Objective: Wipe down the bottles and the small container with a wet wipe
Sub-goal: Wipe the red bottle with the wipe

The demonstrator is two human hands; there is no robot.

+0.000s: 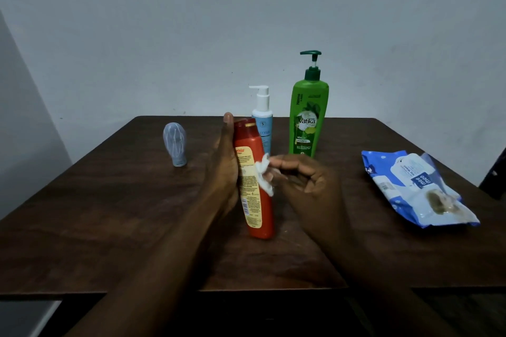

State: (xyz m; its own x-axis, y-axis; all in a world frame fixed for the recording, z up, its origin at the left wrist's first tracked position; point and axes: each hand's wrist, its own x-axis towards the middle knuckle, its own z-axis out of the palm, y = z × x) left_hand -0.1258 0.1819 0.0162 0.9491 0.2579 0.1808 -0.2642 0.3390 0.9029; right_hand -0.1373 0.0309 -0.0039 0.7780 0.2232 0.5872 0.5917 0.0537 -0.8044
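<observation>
red bottle (256, 201) in left hand (223, 164); right hand (304, 176) seemingly pinches wipe (264, 175).

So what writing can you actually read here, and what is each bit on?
"Vatika": front of the green pump bottle.
"Henna": running up that bottle's shoulder.
"mee mee": upside down on the blue wipes pack.
On the red bottle the label print is too small and blurred.
On the pale blue pump bottle the wording is partly hidden, unreadable.
</observation>
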